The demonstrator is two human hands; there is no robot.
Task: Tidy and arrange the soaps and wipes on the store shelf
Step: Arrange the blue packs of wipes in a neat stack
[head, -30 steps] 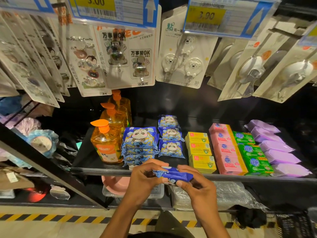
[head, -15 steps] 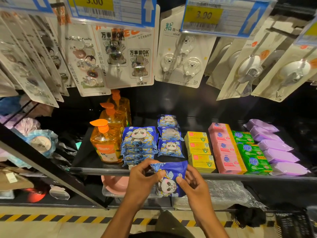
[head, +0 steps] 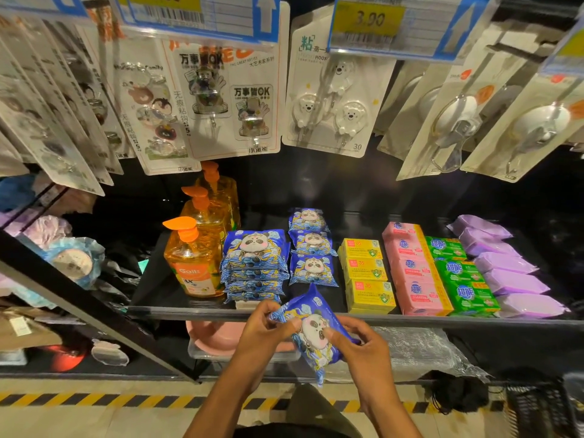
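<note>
Head view. A blue panda wipes pack (head: 311, 330) is held tilted, printed face up, just in front of the shelf (head: 189, 312) edge. It is pinched by the left grip (head: 265, 336) and the right grip (head: 363, 346), one at each side. A wipes stack (head: 254, 263) is seen on the shelf.

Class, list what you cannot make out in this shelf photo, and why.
Head view only.
Left price tag: figure cut off by the top edge.
Rear pump bottle: label hidden behind the front bottles.
Yellow soap boxes: print too small.
Pink basin: mostly hidden by the shelf and left hand.
</note>
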